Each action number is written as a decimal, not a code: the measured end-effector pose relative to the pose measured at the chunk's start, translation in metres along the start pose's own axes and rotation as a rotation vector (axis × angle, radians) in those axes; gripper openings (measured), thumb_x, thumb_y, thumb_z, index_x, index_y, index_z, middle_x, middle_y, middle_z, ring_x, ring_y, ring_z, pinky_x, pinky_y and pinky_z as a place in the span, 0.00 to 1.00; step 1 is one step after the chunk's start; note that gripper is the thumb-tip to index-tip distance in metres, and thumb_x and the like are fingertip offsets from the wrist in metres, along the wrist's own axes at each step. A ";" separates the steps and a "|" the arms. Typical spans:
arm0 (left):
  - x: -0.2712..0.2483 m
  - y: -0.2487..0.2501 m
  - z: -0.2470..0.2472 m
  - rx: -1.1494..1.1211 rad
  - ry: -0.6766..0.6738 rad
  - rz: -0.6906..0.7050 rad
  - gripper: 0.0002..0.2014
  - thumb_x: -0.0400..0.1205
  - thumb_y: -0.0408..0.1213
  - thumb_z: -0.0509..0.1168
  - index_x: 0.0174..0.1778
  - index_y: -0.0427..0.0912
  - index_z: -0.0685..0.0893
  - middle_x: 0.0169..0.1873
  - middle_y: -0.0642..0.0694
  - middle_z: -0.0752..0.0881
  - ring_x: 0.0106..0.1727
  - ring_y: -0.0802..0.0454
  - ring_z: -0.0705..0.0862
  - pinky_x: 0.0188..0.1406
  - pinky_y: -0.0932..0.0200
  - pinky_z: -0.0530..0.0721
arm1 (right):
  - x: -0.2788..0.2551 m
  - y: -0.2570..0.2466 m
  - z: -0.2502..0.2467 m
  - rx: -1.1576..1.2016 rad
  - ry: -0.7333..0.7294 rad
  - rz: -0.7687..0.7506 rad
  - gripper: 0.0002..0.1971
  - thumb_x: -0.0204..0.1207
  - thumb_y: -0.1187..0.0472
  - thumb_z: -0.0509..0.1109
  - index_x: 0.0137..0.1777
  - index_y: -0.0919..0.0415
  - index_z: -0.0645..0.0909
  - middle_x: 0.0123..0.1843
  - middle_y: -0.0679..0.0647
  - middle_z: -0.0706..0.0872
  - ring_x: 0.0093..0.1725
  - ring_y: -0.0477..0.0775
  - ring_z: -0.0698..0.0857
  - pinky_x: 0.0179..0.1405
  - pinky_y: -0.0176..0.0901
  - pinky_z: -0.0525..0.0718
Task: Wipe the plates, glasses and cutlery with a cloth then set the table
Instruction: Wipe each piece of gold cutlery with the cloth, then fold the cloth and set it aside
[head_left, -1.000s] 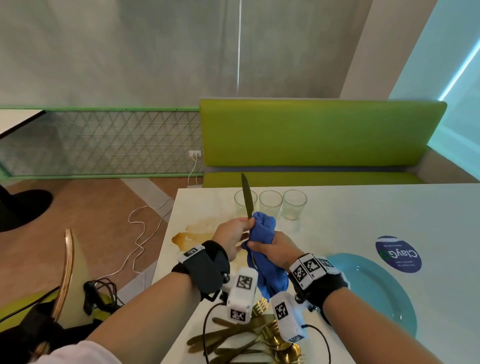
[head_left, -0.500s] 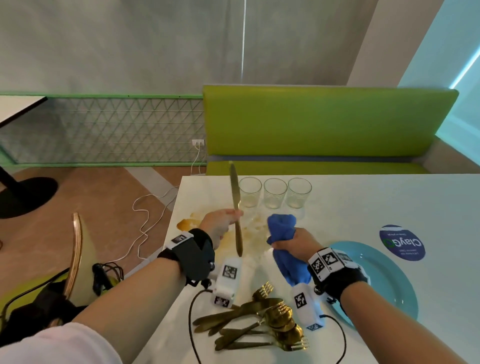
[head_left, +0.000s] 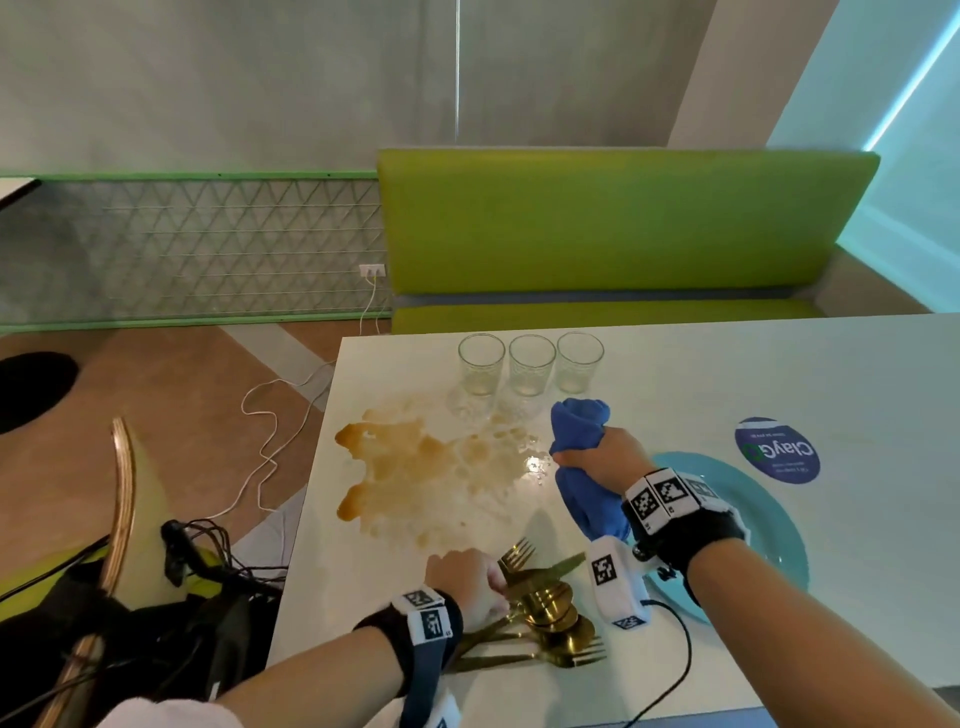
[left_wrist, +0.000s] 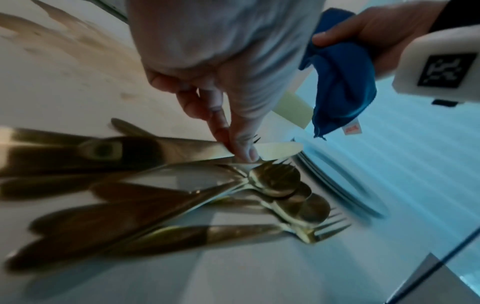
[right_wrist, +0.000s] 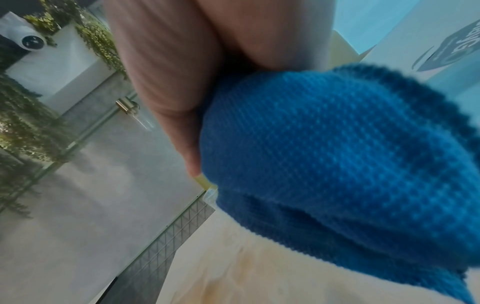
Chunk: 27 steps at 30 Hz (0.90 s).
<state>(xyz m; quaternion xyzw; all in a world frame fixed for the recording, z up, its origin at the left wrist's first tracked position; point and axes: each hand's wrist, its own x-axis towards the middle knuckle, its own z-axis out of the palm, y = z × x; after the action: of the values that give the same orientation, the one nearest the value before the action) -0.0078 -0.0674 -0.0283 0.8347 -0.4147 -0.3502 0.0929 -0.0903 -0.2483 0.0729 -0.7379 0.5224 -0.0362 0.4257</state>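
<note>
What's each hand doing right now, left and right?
Left hand: fingers pinching a gold knife on the cutlery pile.
Right hand: gripping the bunched blue cloth above the table.

Grey concrete wall; green bench behind white table; brown floor with white cable; green mesh railing.

Head view high over the table; wrist views close, sharing the blue cloth.

The gold metal cutlery pile is motion-blurred on the left wrist view; the left hand covers some handles.
</note>
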 end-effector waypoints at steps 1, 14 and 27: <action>0.000 -0.001 0.002 0.015 0.016 -0.004 0.10 0.73 0.46 0.72 0.50 0.51 0.87 0.53 0.54 0.87 0.57 0.53 0.82 0.68 0.53 0.72 | 0.009 0.010 0.003 0.034 -0.078 -0.013 0.13 0.70 0.53 0.76 0.53 0.52 0.83 0.46 0.49 0.83 0.33 0.37 0.74 0.33 0.24 0.70; 0.004 0.020 -0.079 -0.805 0.052 0.046 0.21 0.80 0.45 0.68 0.68 0.46 0.74 0.48 0.48 0.83 0.43 0.55 0.81 0.41 0.63 0.76 | -0.019 -0.004 0.021 0.258 -0.299 -0.122 0.34 0.69 0.58 0.75 0.74 0.61 0.68 0.69 0.62 0.79 0.69 0.62 0.78 0.72 0.60 0.74; -0.003 0.012 -0.139 -0.558 0.284 0.281 0.05 0.75 0.34 0.73 0.45 0.40 0.87 0.33 0.53 0.83 0.37 0.58 0.79 0.34 0.77 0.75 | -0.014 -0.013 0.031 0.146 -0.260 -0.295 0.51 0.73 0.66 0.73 0.82 0.46 0.38 0.46 0.70 0.84 0.46 0.62 0.84 0.48 0.45 0.83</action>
<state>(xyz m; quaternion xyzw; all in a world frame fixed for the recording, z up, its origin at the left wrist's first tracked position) 0.0758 -0.0919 0.0811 0.7524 -0.3968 -0.3143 0.4216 -0.0715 -0.2179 0.0674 -0.7721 0.3454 -0.0406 0.5319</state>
